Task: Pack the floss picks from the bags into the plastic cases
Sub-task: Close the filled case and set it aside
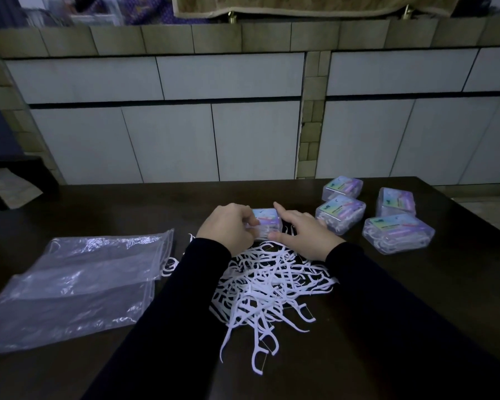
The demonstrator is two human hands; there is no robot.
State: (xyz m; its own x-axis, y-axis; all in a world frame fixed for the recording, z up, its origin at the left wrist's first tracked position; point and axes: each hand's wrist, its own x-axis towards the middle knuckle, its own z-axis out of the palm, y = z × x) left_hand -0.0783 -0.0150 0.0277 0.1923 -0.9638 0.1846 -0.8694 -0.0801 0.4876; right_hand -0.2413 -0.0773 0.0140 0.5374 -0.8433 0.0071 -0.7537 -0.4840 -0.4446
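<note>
We sit at a dark table (pixel 98 203). Empty clear bags (pixel 78 284) lie left, a loose pile of floss picks (pixel 266 287) lies before us, four filled cases (pixel 399 232) stand right. Beyond the pile, our left hand (pixel 228 226) grips a plastic case (pixel 267 222); our right hand (pixel 303 229) rests beside it, fingers straight, thumb touching.

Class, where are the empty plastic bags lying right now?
In the head view, the empty plastic bags lie flat on the dark table, left of the floss pick pile.
</note>
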